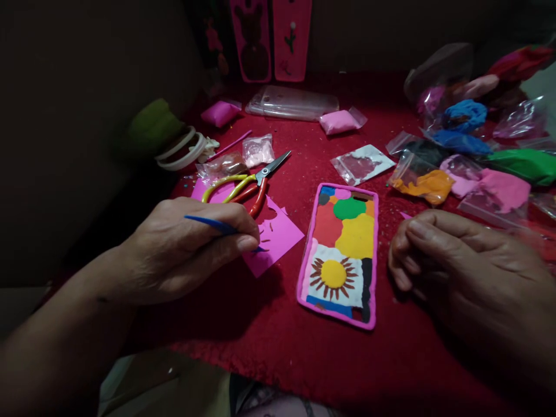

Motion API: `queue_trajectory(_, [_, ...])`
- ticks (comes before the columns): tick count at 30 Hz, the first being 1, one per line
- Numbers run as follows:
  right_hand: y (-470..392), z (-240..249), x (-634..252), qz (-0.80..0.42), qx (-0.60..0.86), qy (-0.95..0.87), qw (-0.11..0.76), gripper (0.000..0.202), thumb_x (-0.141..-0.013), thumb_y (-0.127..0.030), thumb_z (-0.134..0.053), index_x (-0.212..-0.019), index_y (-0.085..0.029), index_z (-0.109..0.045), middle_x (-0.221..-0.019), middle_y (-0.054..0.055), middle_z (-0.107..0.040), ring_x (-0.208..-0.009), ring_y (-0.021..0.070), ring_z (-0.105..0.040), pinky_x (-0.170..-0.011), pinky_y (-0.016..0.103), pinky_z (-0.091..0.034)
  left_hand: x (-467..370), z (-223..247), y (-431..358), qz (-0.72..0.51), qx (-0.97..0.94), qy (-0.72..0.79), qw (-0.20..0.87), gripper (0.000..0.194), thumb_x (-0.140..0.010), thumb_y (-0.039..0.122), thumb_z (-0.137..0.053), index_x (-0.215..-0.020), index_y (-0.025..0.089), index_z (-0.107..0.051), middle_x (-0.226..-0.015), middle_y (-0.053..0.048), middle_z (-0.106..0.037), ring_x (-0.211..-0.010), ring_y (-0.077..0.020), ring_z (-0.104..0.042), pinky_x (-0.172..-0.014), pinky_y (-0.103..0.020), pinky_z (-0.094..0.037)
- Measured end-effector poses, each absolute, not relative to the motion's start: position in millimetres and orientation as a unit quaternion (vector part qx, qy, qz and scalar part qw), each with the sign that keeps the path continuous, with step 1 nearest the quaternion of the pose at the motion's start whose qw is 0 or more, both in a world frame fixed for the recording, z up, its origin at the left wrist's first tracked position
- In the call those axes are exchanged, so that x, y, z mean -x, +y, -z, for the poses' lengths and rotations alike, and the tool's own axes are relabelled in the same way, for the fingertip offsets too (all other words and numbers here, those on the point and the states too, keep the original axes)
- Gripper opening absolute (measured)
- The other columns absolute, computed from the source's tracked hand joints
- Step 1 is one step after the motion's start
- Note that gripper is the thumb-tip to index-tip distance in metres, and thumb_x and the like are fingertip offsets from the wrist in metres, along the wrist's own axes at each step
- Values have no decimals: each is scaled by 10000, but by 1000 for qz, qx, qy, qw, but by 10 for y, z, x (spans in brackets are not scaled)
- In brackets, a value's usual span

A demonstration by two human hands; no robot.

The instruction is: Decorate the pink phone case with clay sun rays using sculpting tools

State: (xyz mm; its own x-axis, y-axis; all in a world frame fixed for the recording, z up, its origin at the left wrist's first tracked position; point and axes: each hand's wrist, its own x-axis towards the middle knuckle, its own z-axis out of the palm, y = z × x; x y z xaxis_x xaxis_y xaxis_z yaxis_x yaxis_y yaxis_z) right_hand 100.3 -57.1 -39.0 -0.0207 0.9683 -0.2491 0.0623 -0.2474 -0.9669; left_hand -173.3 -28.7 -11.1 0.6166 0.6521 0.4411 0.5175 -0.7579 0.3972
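Observation:
My left hand (204, 249) is closed around a thin blue clay modelling tool (211, 225). Its lower tip rests at a pink paper sheet (282, 234) with small brown clay strips (266, 238) on it. A phone case (337, 255) lies flat between my hands. Patches of coloured clay, a pink clay border and a yellow sun with brown rays cover it. To the right of the case, my right hand (452, 260) is pinched, and a small pink pointed piece (406, 215) sticks out from its fingertips; the rest of that piece is hidden.
Scissors (266, 174) with red and yellow handles lie beyond my left hand. Clear phone cases (293, 103) sit farther back, near a pink clay packet (341, 121). Bags of coloured clay (421, 185) crowd the right side. White rings (185, 150) stand at left on the red cloth (260, 324).

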Motion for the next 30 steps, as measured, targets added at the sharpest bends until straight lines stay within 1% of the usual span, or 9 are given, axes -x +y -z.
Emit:
queue_trajectory(2, [-562,388,-1008,-553,565,-457,408,306,-822,-458,-609,-635,-218,-578,-546,-1,-564,-479,119,-502,-405,215,-332,1714,112,-319,-295,-872,370,127,107,-884,203,-569,-806,159,-628,-674,17,-619,-555,-71,-559,-491,-168,-414])
queue_trajectory(6, [-558,392,-1017,-549,562,-472,400,330,-836,-467,-586,-623,-215,-571,-531,-6,-561,-472,117,-493,-424,221,-351,1747,123,-257,-276,-898,301,164,70,-867,142,-579,-829,111,-629,-677,0,-613,-550,-51,-537,-493,-137,-390])
queue_trajectory(11, [-572,422,-1045,-554,557,-479,392,357,-852,-473,-567,-612,-210,-556,-532,-7,-562,-478,115,-487,-442,223,-363,1801,132,-153,-272,-897,279,207,45,-833,91,-591,-844,110,-631,-708,-14,-631,-589,-64,-567,-545,-132,-432])
queue_trajectory(14, [-561,439,-1046,-561,554,-479,386,373,-851,-492,-561,-608,-209,-547,-531,-5,-558,-478,115,-478,-433,222,-353,1794,104,-161,-279,-873,310,251,85,-828,71,-579,-784,112,-640,-662,0,-610,-517,-50,-530,-496,-130,-421])
queue_trajectory(18, [-554,431,-1026,-571,552,-472,384,362,-844,-495,-571,-622,-210,-550,-527,-11,-553,-472,110,-478,-431,214,-351,1767,86,-212,-336,-798,371,335,108,-834,108,-585,-754,116,-657,-623,-1,-583,-465,-57,-496,-419,-146,-399])
queue_trajectory(22, [-563,414,-1029,-567,547,-478,389,381,-861,-482,-555,-606,-200,-528,-517,-16,-546,-461,96,-470,-434,202,-347,1755,114,-234,-412,-716,407,390,99,-832,136,-592,-759,114,-657,-623,-6,-565,-428,-59,-485,-359,-150,-369])
queue_trajectory(26, [-557,428,-1047,-571,536,-479,397,362,-862,-469,-562,-620,-201,-534,-524,-20,-547,-468,100,-488,-437,201,-362,1790,119,-205,-492,-647,436,387,57,-785,118,-616,-732,124,-634,-586,14,-544,-403,-61,-478,-324,-141,-346])
queue_trajectory(28, [-552,440,-1049,-567,531,-484,403,356,-860,-465,-567,-621,-203,-540,-520,-23,-544,-459,101,-485,-428,200,-364,1790,105,-189,-521,-627,447,370,99,-772,83,-604,-681,122,-612,-551,15,-528,-441,-83,-514,-351,-151,-380])
queue_trajectory(30, [-548,449,-1046,-560,528,-491,408,347,-859,-459,-570,-625,-204,-547,-521,-24,-547,-454,99,-486,-425,196,-369,1762,91,-184,-537,-616,451,359,153,-797,96,-577,-645,117,-593,-594,-14,-559,-507,-112,-559,-389,-177,-420])
